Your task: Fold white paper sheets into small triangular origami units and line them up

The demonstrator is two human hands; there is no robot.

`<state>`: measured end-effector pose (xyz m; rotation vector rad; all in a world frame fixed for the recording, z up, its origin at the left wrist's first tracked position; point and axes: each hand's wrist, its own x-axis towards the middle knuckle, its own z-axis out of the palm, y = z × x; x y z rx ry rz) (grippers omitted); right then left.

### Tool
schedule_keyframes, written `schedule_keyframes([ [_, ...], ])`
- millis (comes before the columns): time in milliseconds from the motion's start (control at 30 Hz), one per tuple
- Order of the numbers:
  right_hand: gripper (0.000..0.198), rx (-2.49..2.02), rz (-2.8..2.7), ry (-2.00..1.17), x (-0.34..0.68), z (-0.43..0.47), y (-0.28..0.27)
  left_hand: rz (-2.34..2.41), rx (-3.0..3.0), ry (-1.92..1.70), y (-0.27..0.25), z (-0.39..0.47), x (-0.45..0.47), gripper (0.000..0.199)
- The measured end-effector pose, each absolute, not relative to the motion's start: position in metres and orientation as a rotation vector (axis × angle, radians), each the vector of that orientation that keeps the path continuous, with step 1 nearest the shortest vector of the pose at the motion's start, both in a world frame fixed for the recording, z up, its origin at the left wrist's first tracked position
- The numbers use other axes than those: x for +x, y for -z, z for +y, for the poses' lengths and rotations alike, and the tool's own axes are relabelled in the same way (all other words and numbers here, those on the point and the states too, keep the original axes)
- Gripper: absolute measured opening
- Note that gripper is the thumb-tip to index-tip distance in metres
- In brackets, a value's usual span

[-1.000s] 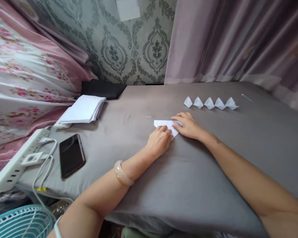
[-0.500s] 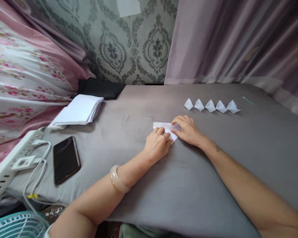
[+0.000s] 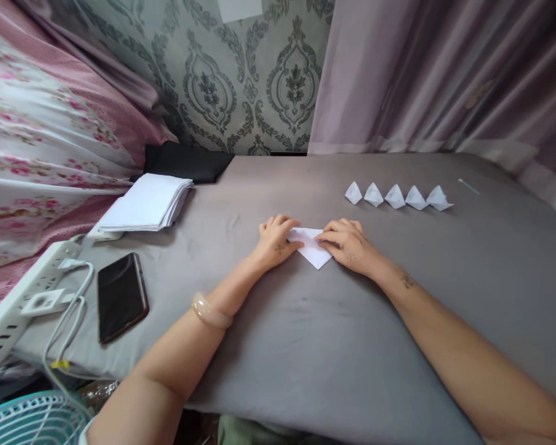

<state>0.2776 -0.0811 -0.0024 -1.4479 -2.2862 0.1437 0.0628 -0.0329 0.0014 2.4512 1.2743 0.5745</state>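
Observation:
A folded sheet of white paper point(image 3: 315, 252) lies on the grey cloth in front of me, its pointed corner toward me. My left hand point(image 3: 278, 241) pinches its left end between thumb and fingers. On the right end, my right hand point(image 3: 346, 243) holds the paper with its thumb and forefinger, the other fingers curled behind. The paper's upper edge shows between both hands; its two ends are partly covered by the fingers. Beyond my right hand stand several small folded paper pieces point(image 3: 395, 196) in a row.
A stack of white paper point(image 3: 143, 204) lies at the left, before a black cloth item point(image 3: 185, 162). Closer are a smartphone point(image 3: 122, 298), a white power strip point(image 3: 28, 293) with cables, and a teal fan point(image 3: 32, 420). A thin stick point(image 3: 469, 186) lies far right on the grey cloth point(image 3: 333, 352).
My left hand has moved left and away from me, off the paper's middle to its left end, uncovering the pointed corner. My right hand stays nearly in place at the right end.

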Motion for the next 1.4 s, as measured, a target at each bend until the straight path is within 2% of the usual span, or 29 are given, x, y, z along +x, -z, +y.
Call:
schedule_keyframes([
  [100, 0.023, -1.473, -2.268, -0.163, 0.279, -0.08, 0.002, 1.163, 2.36, -0.487, -0.003, -0.02, 0.057, 0.019],
  [267, 0.02, -1.549, -2.179, -0.302, 0.293, -0.08, 0.002, 1.026, 2.313, -0.517, -0.006, -0.017, 0.055, 0.013],
  [400, 0.025, -1.474, -2.185, -0.336, 0.305, -0.083, 0.005, 0.978, 2.439, -0.496, -0.007, -0.017, 0.053, 0.016],
  [733, 0.038, -1.45, -2.345, -0.05, 0.302, -0.102, 0.005, 0.706, 2.859, -0.471, 0.002, -0.014, 0.043, 0.033],
  [933, 0.041, -1.54, -2.369, 0.018, 0.295, -0.111, 0.003, 0.595, 2.986, -0.34, -0.008, -0.022, 0.04, 0.039],
  [1167, 0.043, -1.758, -2.355, 0.01, 0.281, -0.127, -0.014, 0.761, 3.034, -0.164, -0.017, -0.043, 0.035, 0.044],
  [1267, 0.043, -1.968, -2.29, 0.011, 0.261, -0.13, -0.026, 0.935, 3.01, -0.082, -0.022, -0.058, 0.043, 0.036],
  [1333, 0.046, -2.082, -2.274, 0.027, 0.244, -0.13, -0.032, 1.107, 2.976, -0.101, -0.023, -0.068, 0.054, 0.028],
  [1400, 0.047, -2.151, -2.257, 0.047, 0.228, -0.129, -0.033, 1.242, 2.908, -0.2, -0.02, -0.078, 0.066, 0.031],
])
